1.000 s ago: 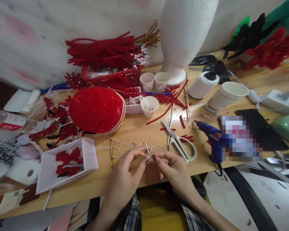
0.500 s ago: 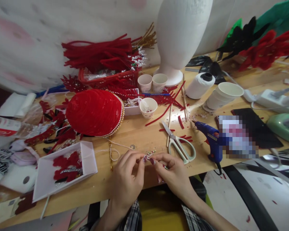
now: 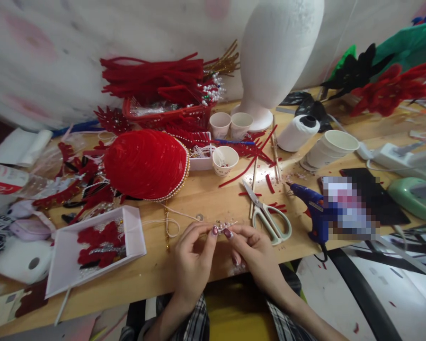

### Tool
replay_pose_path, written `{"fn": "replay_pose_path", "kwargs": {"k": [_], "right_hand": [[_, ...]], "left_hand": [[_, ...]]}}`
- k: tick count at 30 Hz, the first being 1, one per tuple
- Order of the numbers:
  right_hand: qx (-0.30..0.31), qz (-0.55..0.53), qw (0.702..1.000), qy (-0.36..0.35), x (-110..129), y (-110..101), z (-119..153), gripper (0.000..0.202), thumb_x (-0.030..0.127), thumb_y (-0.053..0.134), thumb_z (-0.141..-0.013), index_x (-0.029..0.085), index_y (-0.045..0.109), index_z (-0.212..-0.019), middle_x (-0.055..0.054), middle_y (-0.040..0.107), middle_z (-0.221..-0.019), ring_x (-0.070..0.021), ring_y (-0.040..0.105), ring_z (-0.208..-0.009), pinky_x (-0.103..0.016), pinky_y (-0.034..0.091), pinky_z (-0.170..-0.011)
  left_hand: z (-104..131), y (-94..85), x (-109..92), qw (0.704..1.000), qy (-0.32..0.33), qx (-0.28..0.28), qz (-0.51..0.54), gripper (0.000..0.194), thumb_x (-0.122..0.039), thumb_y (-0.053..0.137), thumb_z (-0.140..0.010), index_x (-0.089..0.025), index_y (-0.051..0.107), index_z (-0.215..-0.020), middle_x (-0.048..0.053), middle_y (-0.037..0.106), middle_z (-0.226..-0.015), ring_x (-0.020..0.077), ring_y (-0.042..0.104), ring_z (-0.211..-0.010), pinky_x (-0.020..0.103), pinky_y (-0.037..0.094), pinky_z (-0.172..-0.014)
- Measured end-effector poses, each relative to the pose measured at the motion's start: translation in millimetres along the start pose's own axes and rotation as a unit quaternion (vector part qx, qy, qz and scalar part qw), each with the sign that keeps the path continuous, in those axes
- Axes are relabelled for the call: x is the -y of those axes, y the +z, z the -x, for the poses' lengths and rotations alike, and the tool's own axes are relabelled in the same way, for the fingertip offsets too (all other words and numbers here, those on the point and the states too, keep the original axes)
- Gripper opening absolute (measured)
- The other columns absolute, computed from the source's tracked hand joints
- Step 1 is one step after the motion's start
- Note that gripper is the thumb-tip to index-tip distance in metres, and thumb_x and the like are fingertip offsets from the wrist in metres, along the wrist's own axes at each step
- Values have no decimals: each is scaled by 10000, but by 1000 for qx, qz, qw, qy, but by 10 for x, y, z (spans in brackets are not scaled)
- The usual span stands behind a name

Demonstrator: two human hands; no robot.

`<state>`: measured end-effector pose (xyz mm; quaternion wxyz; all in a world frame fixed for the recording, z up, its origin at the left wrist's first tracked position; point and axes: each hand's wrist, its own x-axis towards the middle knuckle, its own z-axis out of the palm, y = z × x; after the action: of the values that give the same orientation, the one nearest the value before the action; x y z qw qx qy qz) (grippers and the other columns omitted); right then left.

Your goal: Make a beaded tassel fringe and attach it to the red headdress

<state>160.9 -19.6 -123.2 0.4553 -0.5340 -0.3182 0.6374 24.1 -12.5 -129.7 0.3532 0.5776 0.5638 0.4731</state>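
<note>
Small beads on thin wire or thread [image 3: 226, 226] are pinched between the fingertips of both hands, just above the table's front edge. My left hand [image 3: 195, 258] closes thumb and forefinger on their left side. From the right, my right hand [image 3: 253, 251] pinches them, its thumb almost touching the left thumb. A white cord [image 3: 173, 222] lies on the wood behind my left hand. Green-handled scissors [image 3: 270, 220] rest partly open just beyond my right hand. The red domed piece with a pearl rim [image 3: 145, 166] sits behind and to the left.
A white tray [image 3: 135, 232] with red pieces is at left. A blue glue gun [image 3: 312, 208] and a dark phone [image 3: 386, 199] lie at right. Paper cups [image 3: 225, 161], a thread cone [image 3: 294, 135], a red basket [image 3: 163, 116] and a white foam head [image 3: 280, 52] stand farther back.
The view has shifted slightly, so most table items appear a little farther right. The fingertips have shifted slightly around the beads, which now show more plainly above the thumbs.
</note>
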Motion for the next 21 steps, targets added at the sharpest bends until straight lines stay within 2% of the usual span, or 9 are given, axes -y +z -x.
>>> {"fn": "replay_pose_path", "kwargs": {"k": [3, 6, 12, 16, 18, 21], "right_hand": [[-27, 17, 999, -30, -9, 10, 8, 344, 480, 719, -797, 142, 728, -857, 66, 523, -410, -54, 425, -366, -164, 320, -414], [-30, 40, 997, -54, 9, 22, 1, 309, 451, 720, -802, 149, 727, -869, 56, 551, -434, -68, 475, -388, -172, 366, -435], [-40, 63, 995, -61, 47, 46, -36, 294, 446, 712, -812, 152, 715, -814, 54, 547, -447, -66, 473, -395, -176, 374, -443], [-60, 74, 994, -57, 44, 45, -52, 318, 468, 725, -792, 151, 701, -802, 50, 555, -445, -71, 469, -382, -182, 363, -429], [-64, 73, 994, -49, 41, 39, -54, 328, 476, 739, -774, 152, 692, -792, 53, 548, -426, -72, 457, -370, -182, 348, -417], [-64, 80, 994, -39, 44, 24, -53, 346, 492, 743, -764, 151, 685, -782, 53, 542, -403, -74, 445, -363, -183, 335, -416]], "left_hand": [[-14, -29, -16, 999, 3, 10, -31, 116, -220, 620, -903, -219, 708, -826, 4, 725, -844, 165, 670, -825, 275, 514, -787], [-17, -62, -24, 997, 19, 22, -65, 121, -222, 612, -907, -215, 713, -841, 11, 734, -847, 170, 675, -824, 277, 509, -772], [-5, -62, 13, 993, 61, 36, -96, 112, -217, 606, -918, -210, 703, -864, 9, 736, -818, 166, 666, -782, 276, 495, -739], [-10, -95, -7, 990, 89, 23, -111, 106, -206, 578, -930, -204, 671, -880, 21, 721, -846, 178, 651, -836, 296, 469, -809], [-26, -124, -45, 994, 50, 43, -88, 124, -234, 549, -943, -204, 652, -882, 29, 705, -875, 190, 641, -885, 307, 455, -851], [-62, -164, -85, 988, -97, 122, 17, 199, -337, 509, -964, -203, 628, -878, 23, 666, -856, 185, 619, -843, 284, 454, -787]]}}
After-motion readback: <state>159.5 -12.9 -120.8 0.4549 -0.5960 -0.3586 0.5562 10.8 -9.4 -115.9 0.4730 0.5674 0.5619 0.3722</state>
